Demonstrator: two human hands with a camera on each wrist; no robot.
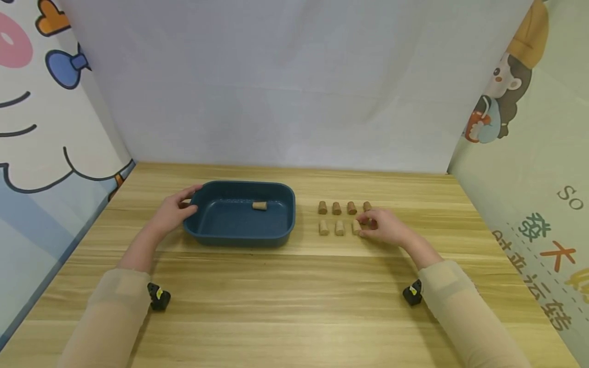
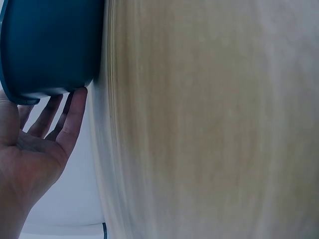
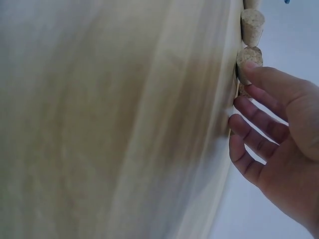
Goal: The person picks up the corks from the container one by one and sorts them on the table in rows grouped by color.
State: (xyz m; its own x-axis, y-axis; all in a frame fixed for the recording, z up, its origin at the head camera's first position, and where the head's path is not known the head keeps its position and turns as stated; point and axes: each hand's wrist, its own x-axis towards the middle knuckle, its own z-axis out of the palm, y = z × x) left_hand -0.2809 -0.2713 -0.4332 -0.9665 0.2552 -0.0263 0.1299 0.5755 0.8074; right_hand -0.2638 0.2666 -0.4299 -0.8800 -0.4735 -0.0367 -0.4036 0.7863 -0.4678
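Observation:
A dark blue rectangular basin [image 1: 239, 241] stands left of centre with one light cork stopper [image 1: 259, 205] lying on its side inside. My left hand [image 1: 170, 214] holds the basin's left end, thumb at the rim, fingers [image 2: 75, 112] against the outer wall. To the right, my right hand [image 1: 385, 226] pinches the rightmost light cork stopper [image 3: 247, 56] between thumb and index finger. Two more light cork stoppers, one of them here [image 1: 339, 228], stand in the same front row. Behind them is a row of several darker brown cork stoppers [image 1: 337, 208]; the rightmost is partly hidden by my fingers.
The wooden table [image 1: 285, 306] spreads out in front of both arms. A white cloth [image 1: 285, 92] hangs along its back edge, with printed panels at either side. Small black wrist devices [image 1: 159, 297] sit by both sleeves.

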